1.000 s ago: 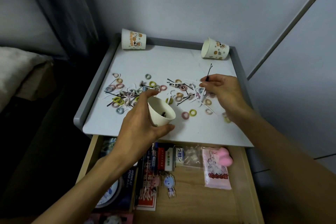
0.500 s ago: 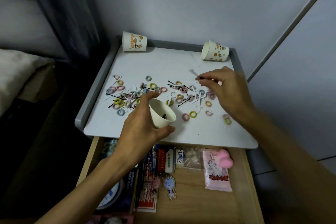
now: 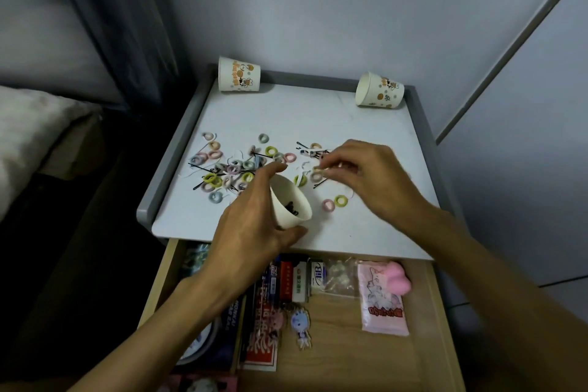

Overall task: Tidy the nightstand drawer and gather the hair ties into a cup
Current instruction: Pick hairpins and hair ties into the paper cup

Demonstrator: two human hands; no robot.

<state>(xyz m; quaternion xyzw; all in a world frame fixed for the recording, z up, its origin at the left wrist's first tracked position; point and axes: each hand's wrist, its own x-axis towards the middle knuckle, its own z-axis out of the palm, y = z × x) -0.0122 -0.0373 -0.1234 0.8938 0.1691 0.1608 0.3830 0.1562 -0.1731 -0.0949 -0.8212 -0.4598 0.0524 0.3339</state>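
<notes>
left hand [image 3: 254,229] grips the cup [image 3: 291,200], tilted over the nightstand [image 3: 318,118] front; right hand [image 3: 369,175] pinches a small item [image 3: 321,170], too blurred to name, above the scattered ties [image 3: 341,200]

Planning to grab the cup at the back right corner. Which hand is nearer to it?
Right. The right hand works in front of the tipped cup; the left hand holds a white cup farther forward-left.

Pale wall [image 3: 350,9], dark curtain [image 3: 127,25].
</notes>
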